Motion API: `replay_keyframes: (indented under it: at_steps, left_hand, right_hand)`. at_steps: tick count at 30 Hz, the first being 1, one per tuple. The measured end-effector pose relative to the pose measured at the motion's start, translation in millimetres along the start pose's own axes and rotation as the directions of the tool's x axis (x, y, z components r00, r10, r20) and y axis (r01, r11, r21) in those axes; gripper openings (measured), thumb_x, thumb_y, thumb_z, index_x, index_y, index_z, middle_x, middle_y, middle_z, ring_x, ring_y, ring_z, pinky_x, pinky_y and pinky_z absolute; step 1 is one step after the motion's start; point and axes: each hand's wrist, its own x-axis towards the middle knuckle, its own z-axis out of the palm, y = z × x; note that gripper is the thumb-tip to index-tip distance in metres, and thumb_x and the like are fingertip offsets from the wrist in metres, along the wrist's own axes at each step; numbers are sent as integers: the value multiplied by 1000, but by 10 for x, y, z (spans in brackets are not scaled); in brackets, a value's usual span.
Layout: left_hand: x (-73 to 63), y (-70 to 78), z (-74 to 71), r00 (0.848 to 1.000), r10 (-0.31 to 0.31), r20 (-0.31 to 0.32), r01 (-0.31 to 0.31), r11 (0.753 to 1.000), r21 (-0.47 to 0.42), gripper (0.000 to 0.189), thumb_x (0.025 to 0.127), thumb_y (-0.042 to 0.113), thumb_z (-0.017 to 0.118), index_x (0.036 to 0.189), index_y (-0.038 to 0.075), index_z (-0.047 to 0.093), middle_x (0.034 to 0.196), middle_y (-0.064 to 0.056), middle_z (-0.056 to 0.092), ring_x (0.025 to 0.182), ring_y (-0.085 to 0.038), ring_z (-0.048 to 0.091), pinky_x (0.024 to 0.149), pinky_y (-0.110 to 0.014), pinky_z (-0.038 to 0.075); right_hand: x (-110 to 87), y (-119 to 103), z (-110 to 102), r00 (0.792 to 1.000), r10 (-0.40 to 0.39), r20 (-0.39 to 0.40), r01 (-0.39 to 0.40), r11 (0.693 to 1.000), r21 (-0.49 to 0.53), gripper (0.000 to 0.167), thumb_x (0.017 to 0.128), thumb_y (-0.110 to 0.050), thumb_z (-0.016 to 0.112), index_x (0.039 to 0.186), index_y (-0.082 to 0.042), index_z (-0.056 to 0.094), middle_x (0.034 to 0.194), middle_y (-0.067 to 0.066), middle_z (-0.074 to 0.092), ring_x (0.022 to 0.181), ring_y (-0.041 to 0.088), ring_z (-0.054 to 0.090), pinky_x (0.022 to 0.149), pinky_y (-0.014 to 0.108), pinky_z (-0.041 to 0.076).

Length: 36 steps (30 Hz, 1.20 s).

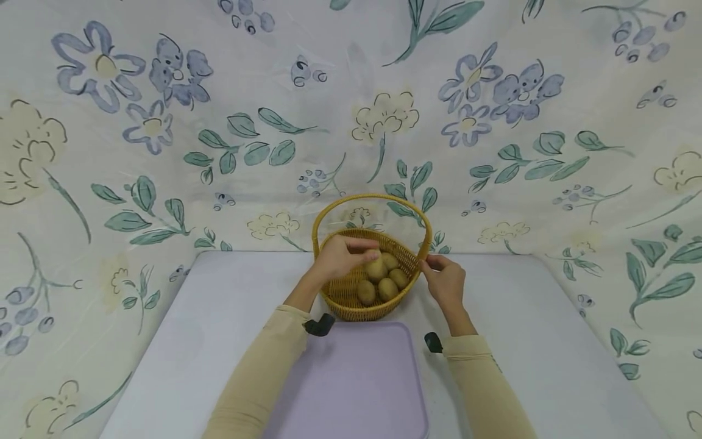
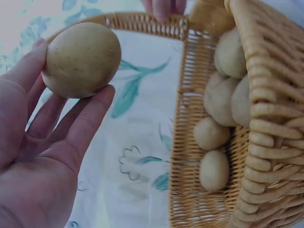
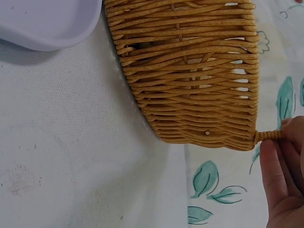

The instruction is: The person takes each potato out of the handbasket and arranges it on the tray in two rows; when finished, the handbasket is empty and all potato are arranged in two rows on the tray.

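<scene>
My left hand (image 1: 336, 257) pinches a round yellow-brown potato (image 2: 83, 59) between thumb and fingertips, over the wicker basket (image 1: 359, 314). In the left wrist view dark specks dot its skin. Several more potatoes (image 1: 387, 289) lie inside, mostly toward the basket's right side. At the right end of the arched handle (image 1: 373, 196), just above the rim, my right hand (image 1: 446, 283) grips the wrapped cane between thumb and fingers, as the right wrist view shows too. The basket stands upright, its left part showing bare woven bottom.
A shallow lilac tray (image 1: 353, 378) lies on the white table (image 1: 192, 341), directly in front of the basket. Behind the table's far edge hangs a flowered cloth (image 1: 241, 91), close to the back of the basket.
</scene>
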Motion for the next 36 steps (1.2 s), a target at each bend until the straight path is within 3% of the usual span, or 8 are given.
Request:
replay_keyframes:
  at_steps: [2, 4, 8, 15, 19, 23, 32, 36]
  left_hand:
    - [-59, 34, 3, 1000, 21, -1, -21, 1000, -21, 29, 87, 47, 80, 114, 36, 79, 128, 9, 72, 117, -10, 65, 88, -32, 58]
    - [-120, 57, 8, 999, 45, 0, -45, 999, -29, 30, 87, 46, 80, 115, 36, 79, 126, 11, 73, 127, -13, 63, 104, -36, 55]
    - [-241, 63, 34, 996, 91, -8, -91, 995, -34, 30, 86, 43, 82, 114, 31, 80, 123, 13, 74, 132, -13, 60, 114, -40, 48]
    - [-453, -22, 167, 988, 152, 13, -149, 980, -135, 36, 84, 37, 84, 115, 18, 80, 121, 9, 76, 128, -13, 63, 104, -32, 54]
    - [-553, -79, 273, 981, 191, 21, -180, 955, -237, 33, 84, 26, 85, 112, 9, 80, 124, -2, 75, 126, -18, 66, 94, -26, 59]
    - [-616, -99, 352, 978, 206, 19, -190, 931, -312, 30, 83, 16, 86, 110, 3, 79, 125, -10, 74, 125, -22, 67, 92, -26, 60]
    - [-732, -91, 476, 978, 211, -3, -198, 912, -360, 28, 82, 9, 86, 108, 0, 79, 124, -15, 74, 120, -26, 69, 94, -36, 61]
    - [-768, -90, 539, 974, 228, -9, -215, 903, -372, 28, 81, 5, 85, 107, -2, 78, 125, -20, 72, 120, -30, 68, 91, -32, 62]
  right_hand:
    - [-2, 3, 4, 1000, 1, -1, -1, 1000, 1, 24, 94, -24, 75, 107, -5, 79, 104, 14, 79, 97, 28, 76, 71, 30, 60]
    - [-6, 3, 7, 1000, 3, -4, -3, 1000, 1, 23, 94, -24, 75, 106, -5, 79, 103, 14, 79, 96, 28, 76, 70, 28, 59]
    - [-7, -6, 1, 1000, 3, -6, -3, 1000, -4, 23, 93, -23, 75, 105, -5, 80, 102, 14, 79, 96, 28, 76, 67, 25, 57]
    - [-8, -45, -27, 1000, -4, -6, 4, 1000, 0, 24, 94, -22, 75, 107, -3, 79, 104, 16, 79, 98, 31, 76, 70, 27, 59]
    - [-24, -52, -37, 1000, -7, -4, 7, 1000, 16, 23, 93, -21, 75, 107, -3, 79, 104, 17, 79, 97, 31, 76, 69, 27, 59]
    - [-32, -45, -30, 1000, -9, -3, 9, 1000, 11, 23, 94, -20, 74, 108, -3, 79, 104, 17, 78, 96, 31, 76, 67, 21, 56]
    - [-35, -47, -11, 1000, -7, -4, 7, 1000, -1, 23, 94, -21, 74, 108, -4, 79, 103, 17, 79, 96, 31, 75, 66, 18, 51]
    - [-43, -64, -19, 1000, -9, -11, 9, 1000, 3, 23, 93, -21, 75, 107, -3, 79, 102, 17, 79, 95, 31, 76, 65, 17, 50]
